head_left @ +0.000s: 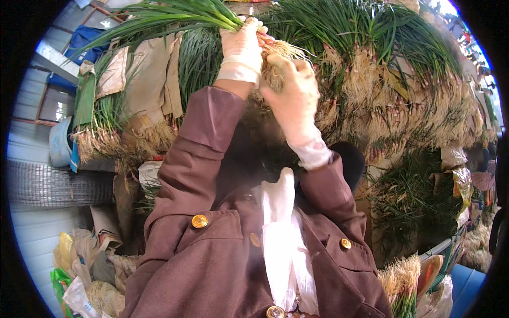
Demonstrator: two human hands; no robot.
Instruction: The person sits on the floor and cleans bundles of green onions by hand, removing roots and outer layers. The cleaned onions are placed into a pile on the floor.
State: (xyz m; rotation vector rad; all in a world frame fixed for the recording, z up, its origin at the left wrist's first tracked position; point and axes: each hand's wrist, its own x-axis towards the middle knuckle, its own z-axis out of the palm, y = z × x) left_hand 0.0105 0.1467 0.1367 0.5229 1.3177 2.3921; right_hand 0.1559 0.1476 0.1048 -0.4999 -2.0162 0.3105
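Note:
My left hand (242,49), in a thin pale glove, is closed round a bunch of spring onions (216,15). Their long green leaves point up and to the left, while reddish-white stem ends and pale stringy roots (286,49) stick out on the right of the fist. Just below those roots is my right hand (297,95), also in a pale glove. Its fingers are bent and its thumb stands apart from them. The fingertips are at the root ends; whether they touch the roots is hard to make out.
A broad heap of rooted spring onions (371,79) spreads ahead and right. Brown cardboard pieces (148,79) lie over more at the left. A wire mesh roll (58,184), plastic bags (79,259) and a light-blue bucket (61,142) stand left. Loose leaves (413,196) lie lower right.

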